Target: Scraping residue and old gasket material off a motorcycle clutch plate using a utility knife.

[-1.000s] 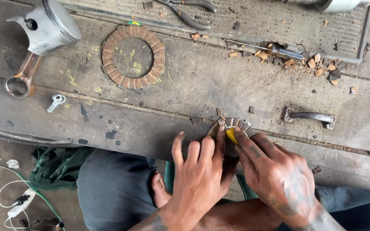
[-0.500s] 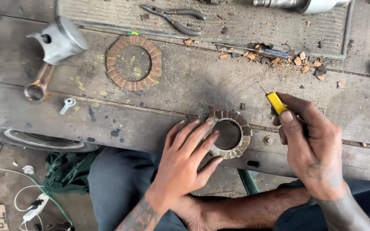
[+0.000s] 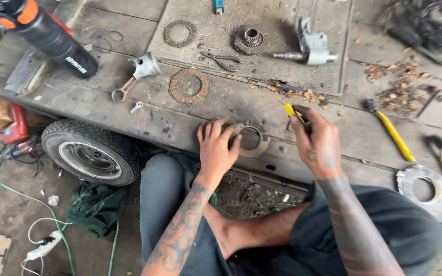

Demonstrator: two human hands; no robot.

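Note:
A round clutch friction plate (image 3: 256,144) with worn brown pads lies on the dark wooden platform (image 3: 129,110) in front of me. My left hand (image 3: 217,145) presses flat on its left side, fingers spread. My right hand (image 3: 317,140) is closed around a small tool with a yellow tip (image 3: 289,110), held just right of the plate and apart from it. A second friction plate (image 3: 189,85) lies farther up the boards.
A piston with connecting rod (image 3: 139,71), pliers (image 3: 222,61), a ring plate (image 3: 179,33) and a clutch hub (image 3: 251,39) lie at the back. Two yellow-handled tools (image 3: 392,130) and a metal ring (image 3: 423,187) sit right. A small wheel (image 3: 90,151) leans below left.
The view has pulled back and shows more of the platform. My right hand lifted the yellow tool off the plate and moved it right; my left hand stays on the plate.

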